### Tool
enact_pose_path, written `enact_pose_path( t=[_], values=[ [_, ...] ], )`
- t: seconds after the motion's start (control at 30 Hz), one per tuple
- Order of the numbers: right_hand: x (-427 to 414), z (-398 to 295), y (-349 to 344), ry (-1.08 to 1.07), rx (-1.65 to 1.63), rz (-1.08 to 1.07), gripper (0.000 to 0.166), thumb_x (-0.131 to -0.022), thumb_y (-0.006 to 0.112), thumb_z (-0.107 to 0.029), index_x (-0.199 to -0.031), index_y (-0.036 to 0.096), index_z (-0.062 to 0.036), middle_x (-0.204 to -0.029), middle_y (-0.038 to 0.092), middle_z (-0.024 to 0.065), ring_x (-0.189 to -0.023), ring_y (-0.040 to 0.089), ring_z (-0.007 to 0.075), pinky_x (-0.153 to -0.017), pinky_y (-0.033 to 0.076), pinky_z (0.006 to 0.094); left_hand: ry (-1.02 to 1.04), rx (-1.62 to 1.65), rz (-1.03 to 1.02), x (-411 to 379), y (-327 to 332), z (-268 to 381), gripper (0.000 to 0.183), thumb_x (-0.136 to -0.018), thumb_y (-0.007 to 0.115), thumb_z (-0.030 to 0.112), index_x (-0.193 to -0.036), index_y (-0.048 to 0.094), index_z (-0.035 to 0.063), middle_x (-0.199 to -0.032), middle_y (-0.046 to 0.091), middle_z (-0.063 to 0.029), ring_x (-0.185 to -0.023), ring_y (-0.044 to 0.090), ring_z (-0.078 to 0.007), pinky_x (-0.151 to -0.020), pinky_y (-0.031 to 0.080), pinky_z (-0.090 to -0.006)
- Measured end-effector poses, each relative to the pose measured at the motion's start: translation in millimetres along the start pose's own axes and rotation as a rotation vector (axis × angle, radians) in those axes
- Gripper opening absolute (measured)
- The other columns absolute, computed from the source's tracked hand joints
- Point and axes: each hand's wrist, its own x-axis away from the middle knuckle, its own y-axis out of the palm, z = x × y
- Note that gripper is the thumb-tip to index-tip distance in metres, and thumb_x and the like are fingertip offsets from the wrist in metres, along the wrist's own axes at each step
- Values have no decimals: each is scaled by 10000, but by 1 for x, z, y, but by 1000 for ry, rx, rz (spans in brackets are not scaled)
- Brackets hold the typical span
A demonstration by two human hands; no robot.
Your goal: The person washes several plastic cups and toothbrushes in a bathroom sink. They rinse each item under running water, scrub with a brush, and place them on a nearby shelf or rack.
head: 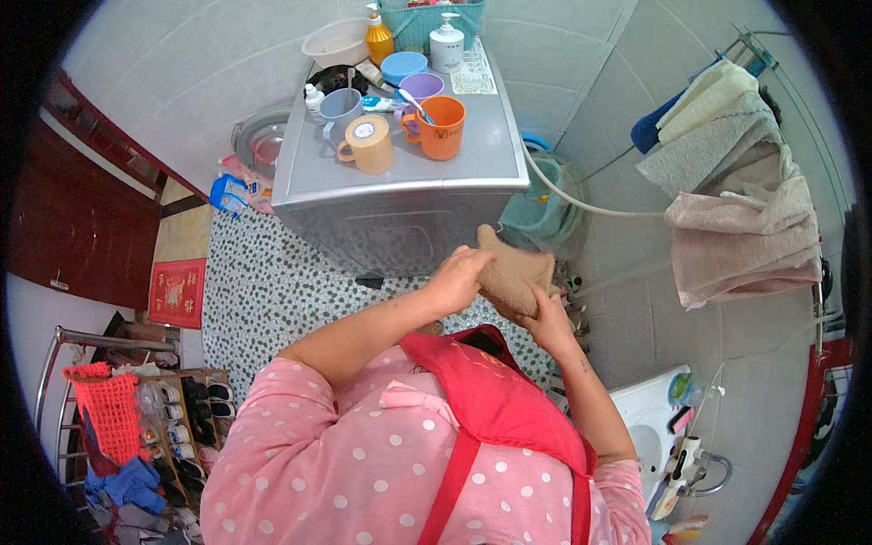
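A tan terry cloth is stretched between my two hands, in front of the silver washing machine. My left hand grips its left edge, thumb on top. On the lower right, my right hand pinches the cloth near a corner. Both palms are hidden. On the machine top, a beige mug stands upside down beside an upright orange mug. A toothbrush leans over the orange mug. Behind them are a grey-blue mug and a purple mug.
Pump bottles, a basin and a teal basket stand at the machine's back. Towels hang on the right wall above a washbasin. A pale hose runs right. Shoe shelves stand lower left.
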Motion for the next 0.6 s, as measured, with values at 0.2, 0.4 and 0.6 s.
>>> enact_pose_path(
  t=[0.2,0.4,0.6],
  values=[
    [-8,-32,-30,-153,571,47,555,-743,705,-189,-1269,531,-212,-1048,570,154,-967,558,359,-864,419,470,116,-172,106,12,-29,-7,259,-717,733,142,-926,634,25,-1087,502,-109,-999,509,-305,-876,422,-375],
    [-48,-66,-64,-93,612,63,584,-790,663,-234,-1335,452,-205,-963,597,171,-764,637,327,-619,499,435,-125,531,-107,-13,-68,2,199,-835,665,156,-944,586,9,-892,586,-72,-837,585,-189,-726,474,-311],
    [-117,-85,-90,-120,-153,241,368,-741,587,3,-1103,624,-50,-1066,567,143,-992,582,308,-863,466,374,-230,949,-30,-38,-83,-9,238,-896,613,158,-1084,558,22,-927,603,-8,-880,562,-97,-781,471,-277]
  ],
)
